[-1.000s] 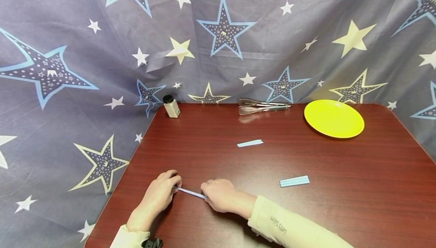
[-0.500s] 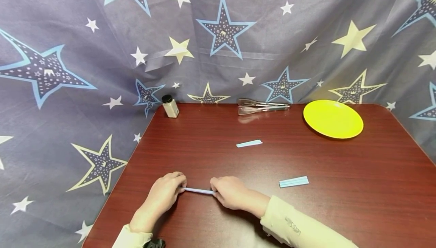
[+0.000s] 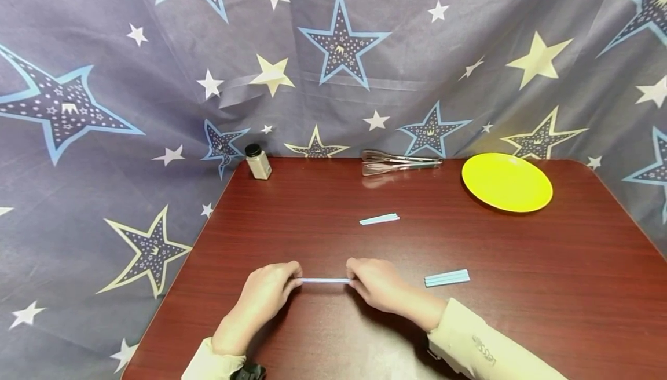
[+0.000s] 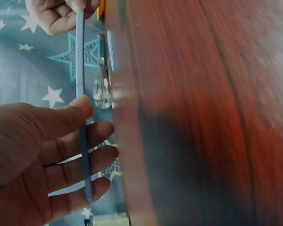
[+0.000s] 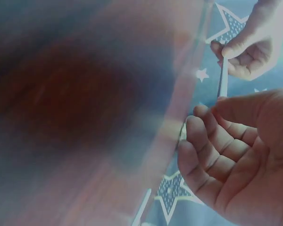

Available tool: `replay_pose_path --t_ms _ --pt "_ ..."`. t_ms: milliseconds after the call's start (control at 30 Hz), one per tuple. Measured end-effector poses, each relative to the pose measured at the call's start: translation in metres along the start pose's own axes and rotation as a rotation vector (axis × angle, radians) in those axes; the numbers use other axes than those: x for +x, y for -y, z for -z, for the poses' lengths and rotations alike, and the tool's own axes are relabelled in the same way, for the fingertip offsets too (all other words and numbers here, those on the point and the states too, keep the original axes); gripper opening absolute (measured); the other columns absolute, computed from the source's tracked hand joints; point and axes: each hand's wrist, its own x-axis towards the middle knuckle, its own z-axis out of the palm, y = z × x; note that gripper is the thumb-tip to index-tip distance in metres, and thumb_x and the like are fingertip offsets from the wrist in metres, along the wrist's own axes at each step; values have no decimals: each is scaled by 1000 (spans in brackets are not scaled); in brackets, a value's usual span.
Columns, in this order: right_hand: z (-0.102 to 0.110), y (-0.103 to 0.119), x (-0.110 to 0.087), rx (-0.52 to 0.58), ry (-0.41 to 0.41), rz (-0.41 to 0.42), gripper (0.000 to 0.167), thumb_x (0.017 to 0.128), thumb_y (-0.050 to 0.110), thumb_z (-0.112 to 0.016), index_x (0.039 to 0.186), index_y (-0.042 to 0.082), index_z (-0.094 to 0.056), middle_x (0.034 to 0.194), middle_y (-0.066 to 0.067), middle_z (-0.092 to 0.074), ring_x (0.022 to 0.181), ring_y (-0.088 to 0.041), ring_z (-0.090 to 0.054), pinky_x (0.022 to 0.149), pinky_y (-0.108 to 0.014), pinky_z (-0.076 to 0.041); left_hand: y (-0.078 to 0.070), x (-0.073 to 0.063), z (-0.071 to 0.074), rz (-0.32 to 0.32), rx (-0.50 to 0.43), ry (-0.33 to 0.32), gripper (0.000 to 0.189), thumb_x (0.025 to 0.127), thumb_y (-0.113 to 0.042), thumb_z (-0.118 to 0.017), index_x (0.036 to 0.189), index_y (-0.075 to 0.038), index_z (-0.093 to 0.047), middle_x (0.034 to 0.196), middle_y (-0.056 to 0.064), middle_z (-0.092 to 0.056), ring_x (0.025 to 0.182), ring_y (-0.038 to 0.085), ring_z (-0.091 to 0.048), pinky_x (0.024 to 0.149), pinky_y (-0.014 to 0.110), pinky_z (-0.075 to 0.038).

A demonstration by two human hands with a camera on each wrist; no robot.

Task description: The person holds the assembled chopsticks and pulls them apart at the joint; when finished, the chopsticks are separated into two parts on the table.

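Between my two hands a thin pale blue stick point(image 3: 326, 280), like a straw, lies level across the head view. My left hand point(image 3: 271, 290) pinches its left part between thumb and fingers. In the left wrist view, that end of the stick point(image 4: 80, 61) runs on past the thumb and across the fingers. The right hand point(image 3: 383, 283) pinches the other end with thumb and forefinger, its remaining fingers loosely curled in the right wrist view. Both hands are low over the near part of the table.
On the brown table point(image 3: 521, 310), a bundle of pale blue sticks point(image 3: 447, 278) lies right of the hands, and a smaller bundle point(image 3: 379, 219) farther back. Along the back edge are a black-capped jar point(image 3: 258, 163), metal tongs point(image 3: 401, 163) and a yellow plate point(image 3: 507, 183).
Both hands have moved right and slightly away from me with the stick. It was slanted, right end nearer me, and is now level across the view. The bundles stay put.
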Motion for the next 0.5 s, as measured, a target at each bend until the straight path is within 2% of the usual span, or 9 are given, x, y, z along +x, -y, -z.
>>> replay_pose_path --t_ms 133,267,500 --pt "13 -11 -12 -10 -16 -22 21 84 11 -72 82 16 -52 72 9 -56 65 -10 -57 59 -31 -48 -10 8 -2 -65 -36 -17 9 84 -25 -76 91 -24 -70 83 -11 -68 77 13 -68 65 39 -52" --pt "26 -22 -24 -17 -42 -28 24 83 10 -74 81 17 -51 71 11 -55 63 -8 -55 58 -30 -47 -23 17 -6 -128 -76 -20 11 86 -25 -74 97 -24 -73 84 -12 -68 77 12 -67 66 38 -52" --pt "43 -39 -41 -12 -51 -31 22 82 6 -74 83 16 -55 75 10 -59 68 -7 -59 62 -29 -49 -46 31 -12 -168 -113 2 8 89 -25 -71 96 -24 -73 82 -12 -68 74 10 -67 62 37 -52"
